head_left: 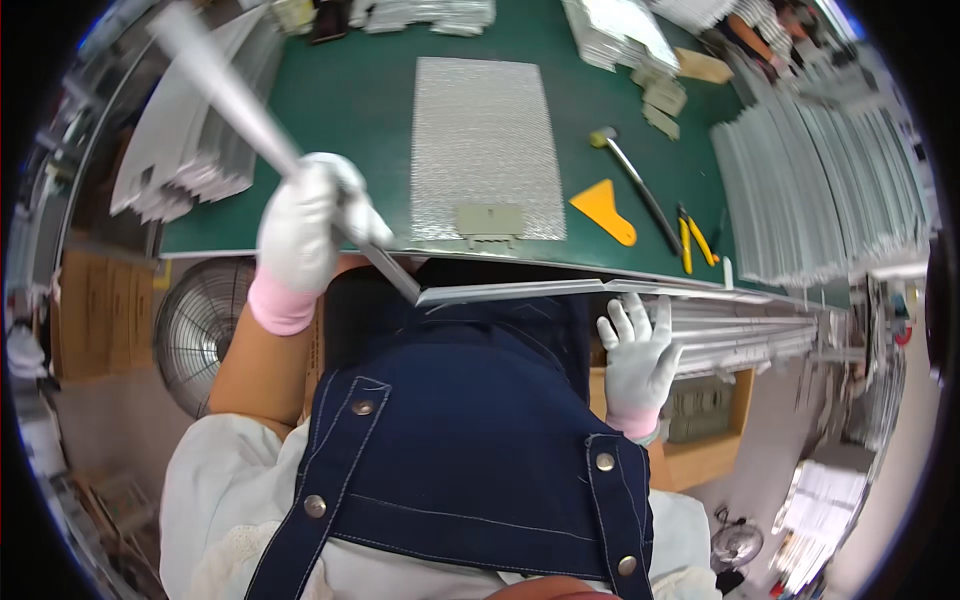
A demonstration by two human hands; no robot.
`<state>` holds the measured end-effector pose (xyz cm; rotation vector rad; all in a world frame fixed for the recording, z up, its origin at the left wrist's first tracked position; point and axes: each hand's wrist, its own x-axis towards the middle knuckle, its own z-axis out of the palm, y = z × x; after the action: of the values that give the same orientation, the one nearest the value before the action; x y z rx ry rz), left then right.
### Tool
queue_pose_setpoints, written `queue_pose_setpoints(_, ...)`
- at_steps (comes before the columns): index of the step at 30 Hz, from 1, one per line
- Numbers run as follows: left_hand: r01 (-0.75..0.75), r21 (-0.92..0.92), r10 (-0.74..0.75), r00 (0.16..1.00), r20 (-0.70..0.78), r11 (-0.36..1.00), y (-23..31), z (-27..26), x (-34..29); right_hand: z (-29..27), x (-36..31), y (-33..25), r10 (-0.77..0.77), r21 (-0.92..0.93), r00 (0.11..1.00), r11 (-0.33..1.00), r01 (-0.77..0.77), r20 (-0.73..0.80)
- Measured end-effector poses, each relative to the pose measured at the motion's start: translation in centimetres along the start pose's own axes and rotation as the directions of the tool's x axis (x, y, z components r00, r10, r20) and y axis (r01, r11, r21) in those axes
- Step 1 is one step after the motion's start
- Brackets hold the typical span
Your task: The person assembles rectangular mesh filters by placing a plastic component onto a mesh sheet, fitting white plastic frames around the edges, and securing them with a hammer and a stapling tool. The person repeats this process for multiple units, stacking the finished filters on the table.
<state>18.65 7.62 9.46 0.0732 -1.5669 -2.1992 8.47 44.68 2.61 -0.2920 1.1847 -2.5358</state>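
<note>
My left hand [312, 215], in a white glove with a pink cuff, is closed around a long, thin silver metal strip [240, 110]. Its far end rises to the upper left, smeared by motion. Below the hand the strip runs down to a bent corner and carries on rightward along the table's front edge, with a second bend near my right hand [640, 355]. That hand, gloved the same way, has its fingers spread just below the strip; whether the fingertips touch it I cannot tell. On the table lies a silver, ripple-textured sheet [485, 140] with a grey-green flat plate [490, 220] on its near end.
Right of the sheet lie an orange scraper [605, 212], a hammer [640, 185] and yellow-handled pliers [690, 240]. Stacked metal strips [820, 190] fill the right side, and more [190, 150] the left. A fan [205, 335] stands low at left. Another person [765, 30] sits far right.
</note>
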Motion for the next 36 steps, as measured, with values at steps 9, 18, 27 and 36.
queue_pose_setpoints(9, 0.279, 0.238, -0.271, 0.960, -0.067, 0.930, 0.9, 0.3, 0.6, -1.0, 1.4, 1.1, 0.204, 0.300, 0.963, 0.943, -0.145, -0.176)
queue_pose_setpoints(18, 0.300, 0.340, -0.272, 0.954, -0.128, 0.891, 0.2, 0.7, 1.0, 5.6, 1.1, -0.2, -0.454, -0.634, 0.832, 0.551, 0.543, 0.318)
queue_pose_setpoints(27, 0.336, 0.114, -0.281, 0.897, -0.341, 0.935, -5.2, 1.0, 4.1, 8.1, 13.6, 2.5, 0.204, -0.978, 0.971, 0.194, 0.082, 0.122)
queue_pose_setpoints(36, 0.390, 0.870, -0.224, 0.916, -0.333, 0.303, -6.7, -2.1, 4.5, 4.4, 17.1, 7.1, 0.150, -0.997, 0.986, 0.034, 0.070, 0.074)
